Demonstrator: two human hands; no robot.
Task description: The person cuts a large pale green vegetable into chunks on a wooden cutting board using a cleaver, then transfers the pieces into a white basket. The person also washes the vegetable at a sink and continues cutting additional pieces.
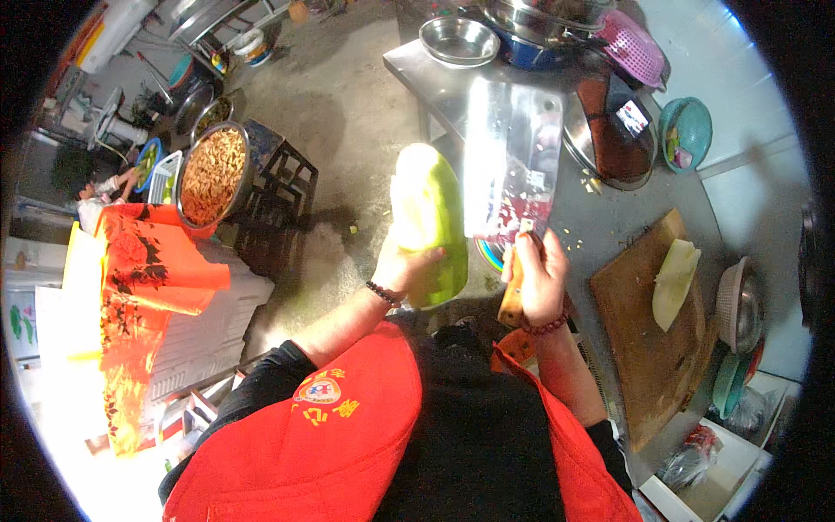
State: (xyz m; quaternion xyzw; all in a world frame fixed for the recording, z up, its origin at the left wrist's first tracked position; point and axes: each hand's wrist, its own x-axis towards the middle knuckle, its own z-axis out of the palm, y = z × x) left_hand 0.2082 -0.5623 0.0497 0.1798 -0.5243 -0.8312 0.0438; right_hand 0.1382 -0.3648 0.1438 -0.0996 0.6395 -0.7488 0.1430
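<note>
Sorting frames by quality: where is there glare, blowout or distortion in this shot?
Head view: glare whitens the cleaver blade; the lower left by the orange cloth is blown out; fisheye bends the table edges, with black corners.

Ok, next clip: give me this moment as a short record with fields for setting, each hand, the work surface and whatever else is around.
setting: kitchen work area with a steel table and concrete floor
left hand: holds a partly peeled green gourd up in front of the body
right hand: grips the wooden handle of a cleaver, blade raised beside the gourd
board: wooden cutting board with a peeled gourd piece on it
nearby: steel bowl, pink basket, teal basket, large pot of chopped food
</note>
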